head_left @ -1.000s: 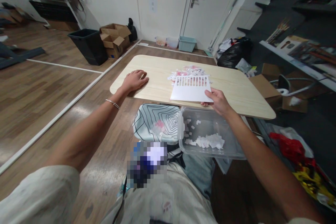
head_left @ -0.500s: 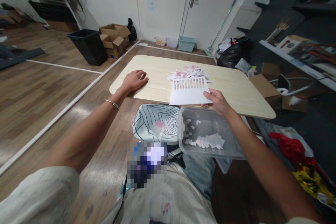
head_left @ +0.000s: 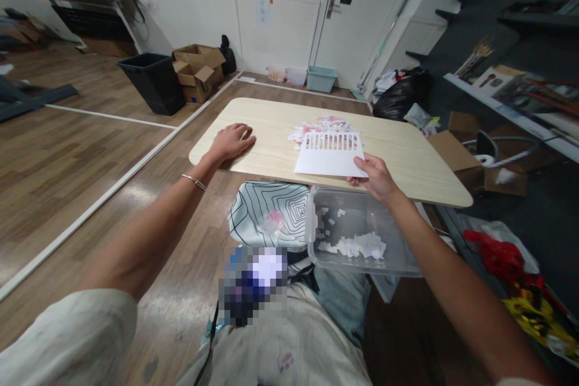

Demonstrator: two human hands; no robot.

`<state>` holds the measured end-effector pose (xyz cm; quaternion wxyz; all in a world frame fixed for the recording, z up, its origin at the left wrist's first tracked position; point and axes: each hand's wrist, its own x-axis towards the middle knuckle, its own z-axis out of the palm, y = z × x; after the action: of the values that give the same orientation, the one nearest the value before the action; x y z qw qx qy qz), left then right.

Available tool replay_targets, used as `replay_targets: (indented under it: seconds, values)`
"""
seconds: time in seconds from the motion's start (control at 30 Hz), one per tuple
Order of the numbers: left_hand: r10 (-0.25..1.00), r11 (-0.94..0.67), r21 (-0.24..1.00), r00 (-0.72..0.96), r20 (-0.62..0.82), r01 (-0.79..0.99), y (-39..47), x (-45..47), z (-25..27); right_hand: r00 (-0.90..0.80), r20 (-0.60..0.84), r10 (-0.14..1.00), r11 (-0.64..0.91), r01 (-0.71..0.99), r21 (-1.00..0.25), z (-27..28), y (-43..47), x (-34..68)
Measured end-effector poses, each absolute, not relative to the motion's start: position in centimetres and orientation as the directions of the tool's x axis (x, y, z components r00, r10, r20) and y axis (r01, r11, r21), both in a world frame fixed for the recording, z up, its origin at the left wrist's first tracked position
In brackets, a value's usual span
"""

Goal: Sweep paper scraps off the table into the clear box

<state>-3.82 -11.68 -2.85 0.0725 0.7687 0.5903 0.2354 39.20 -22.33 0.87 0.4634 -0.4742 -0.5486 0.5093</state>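
My right hand [head_left: 375, 175] grips a white slotted sheet [head_left: 331, 161] by its near right corner, thumb on top and fingers beneath. A row of slots runs along its far edge, which lies against a heap of paper scraps [head_left: 326, 125], white with some pink. Through the slots some scraps show. On the left part of the pale wooden table [head_left: 266, 126], my left hand [head_left: 233, 140] rests with fingers loosely bent and nothing in it. Below the table's near edge, a clear plastic bin [head_left: 325, 260] holds small white paper pieces [head_left: 362, 245].
A patterned cloth-like surface [head_left: 253, 211] with a few pinkish scraps lies left of the bin. Beyond the table stand a black trash can [head_left: 154, 84], cardboard boxes [head_left: 199, 69] and a teal bin [head_left: 321, 79]. Shelving [head_left: 511, 111] and an open carton [head_left: 456, 151] flank the right side.
The slotted sheet has shifted slightly right and away from me, with its near left corner raised a little. My right hand moved with it; my left hand stays in place.
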Motion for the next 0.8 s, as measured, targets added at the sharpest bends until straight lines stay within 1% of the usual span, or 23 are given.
replay_targets:
  seconds: [0.13,0.2,0.23,0.3,0.37,0.4,0.43,0.47,0.5,0.57,0.6,0.67,0.73,0.8]
  values:
    - [0.929,-0.329,0.437,0.205,0.308,0.837,-12.2,-3.5,-2.3,-0.131,0.011,0.991,0.021,0.073,-0.997,0.8,-22.3,39.1]
    - [0.918,-0.361,0.532,0.191,0.349,0.766,-13.4,-3.1,-1.4,-0.133,-0.003,0.991,0.007,0.076,-0.997,0.8,-22.3,39.1]
    - [0.911,-0.373,0.6,0.157,0.38,0.708,-14.5,-3.0,-1.0,-0.133,-0.008,0.991,0.002,0.077,-0.997,0.8,-22.4,39.1]
    - [0.891,-0.379,0.735,0.006,0.455,0.563,-18.1,-3.1,-0.2,-0.135,-0.011,0.991,-0.001,0.076,-0.997,0.9,-22.3,39.1]
    - [0.877,-0.366,0.8,-0.11,0.467,0.476,-23.3,-3.8,-0.1,-0.136,-0.003,0.991,0.007,0.076,-0.997,0.8,-22.3,39.0]
    - [0.883,-0.343,0.81,-0.132,0.451,0.475,-26.3,-4.3,-0.5,-0.136,0.004,0.991,0.015,0.08,-0.997,0.8,-22.3,39.0]
    - [0.901,-0.303,0.814,-0.129,0.414,0.495,-29.5,-5.0,-1.1,-0.138,0.011,0.99,0.023,0.086,-0.996,0.8,-22.3,38.9]
    - [0.934,-0.242,0.819,-0.102,0.342,0.521,-32.6,-5.7,-2.0,-0.139,0.019,0.99,0.032,0.091,-0.995,0.8,-22.3,38.9]
    - [0.967,-0.176,0.824,-0.061,0.247,0.539,-35.6,-6.4,-3.2,-0.14,0.026,0.99,0.04,0.096,-0.995,0.8,-22.3,38.9]
    - [0.999,-0.026,0.798,0.037,0.005,0.602,-40.5,-7.3,-5.9,-0.141,0.037,0.989,0.051,0.1,-0.994,0.8,-22.3,38.8]
    - [0.988,0.044,0.773,0.088,-0.128,0.633,-42.4,-7.5,-7.2,-0.141,0.039,0.989,0.053,0.1,-0.994,0.7,-22.3,38.8]
    - [0.942,0.169,0.749,0.118,-0.314,0.641,-44.9,-7.0,-9.6,-0.144,0.036,0.989,0.051,0.102,-0.993,0.8,-22.3,38.8]
    - [0.89,0.223,0.724,0.166,-0.424,0.652,-46.0,-5.9,-11.1,-0.151,0.029,0.988,0.045,0.101,-0.994,0.9,-22.3,38.8]
    - [0.839,0.22,0.722,0.25,-0.483,0.656,-46.5,-4.7,-12.0,-0.155,0.029,0.987,0.045,0.097,-0.994,1.0,-22.3,38.8]
